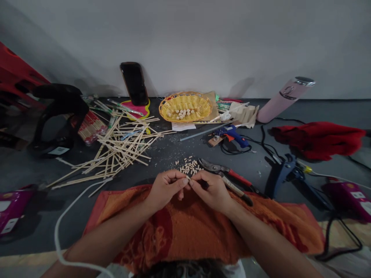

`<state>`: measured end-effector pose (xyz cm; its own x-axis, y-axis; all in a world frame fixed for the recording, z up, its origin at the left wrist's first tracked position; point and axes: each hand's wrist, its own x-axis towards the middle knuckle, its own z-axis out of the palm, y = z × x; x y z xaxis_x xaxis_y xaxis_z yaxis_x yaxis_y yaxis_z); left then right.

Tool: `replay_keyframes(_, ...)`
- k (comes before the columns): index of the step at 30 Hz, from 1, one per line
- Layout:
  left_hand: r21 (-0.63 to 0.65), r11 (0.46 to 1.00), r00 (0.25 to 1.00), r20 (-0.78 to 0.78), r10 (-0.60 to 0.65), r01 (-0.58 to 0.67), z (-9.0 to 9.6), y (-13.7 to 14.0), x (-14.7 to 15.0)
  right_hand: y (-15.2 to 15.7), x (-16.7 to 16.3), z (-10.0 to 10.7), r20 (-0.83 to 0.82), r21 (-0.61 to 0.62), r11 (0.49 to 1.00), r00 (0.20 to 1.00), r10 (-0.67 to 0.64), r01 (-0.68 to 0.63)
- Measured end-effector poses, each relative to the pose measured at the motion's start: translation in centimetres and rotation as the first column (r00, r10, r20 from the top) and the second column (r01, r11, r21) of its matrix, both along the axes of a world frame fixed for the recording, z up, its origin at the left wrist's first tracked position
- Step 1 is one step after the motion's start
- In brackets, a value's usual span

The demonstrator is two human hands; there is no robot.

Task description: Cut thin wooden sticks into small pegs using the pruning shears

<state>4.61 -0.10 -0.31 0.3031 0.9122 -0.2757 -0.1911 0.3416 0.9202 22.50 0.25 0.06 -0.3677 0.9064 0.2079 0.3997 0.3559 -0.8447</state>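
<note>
My left hand (168,188) and my right hand (211,190) meet above the front of the table, fingertips pinched together. Between them is a small pale wooden piece (188,178), mostly hidden by the fingers. Just beyond the fingertips lies a loose pile of short cut stick pieces (189,166). Pruning shears (228,172) with one red handle and one pale handle rest beside my right hand. An orange towel (199,227) is spread under both forearms.
Long wooden sticks (121,146) lie heaped at left. A yellow wicker basket (185,107) holds small pale pieces at the back. A blue glue gun (233,135), pink flask (285,98), red cloth (321,139) and dark blue tool (285,173) stand or lie rightward. A phone (135,83) leans against the wall.
</note>
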Motion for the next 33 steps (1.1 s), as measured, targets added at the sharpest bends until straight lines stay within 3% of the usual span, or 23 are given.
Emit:
replay_keyframes(8, -0.011, 1.000, 0.997, -0.079, 0.002, -0.003, 0.0, 0.0, 0.0, 0.0, -0.1, -0.8, 0.062, 0.126, 0.990, 0.996, 0.057, -0.064)
replay_keyframes(14, 0.014, 1.000, 0.991, -0.135, 0.013, -0.011, 0.0, -0.1, -0.2, -0.1, -0.2, -0.8, 0.084, 0.126, 0.989, 0.995, 0.061, -0.072)
replay_keyframes(23, 0.035, 0.999, 0.988, -0.155, 0.020, -0.015, 0.3, 0.0, -0.1, 0.0, -0.1, 0.0, -0.090, -0.129, 0.990, 0.995, 0.052, -0.064)
replay_keyframes(33, 0.076, 0.997, 0.994, -0.111, 0.017, -0.009, 0.4, -0.1, -0.2, 0.1, 0.0, 0.0, -0.171, -0.282, 0.955, 0.984, 0.043, -0.091)
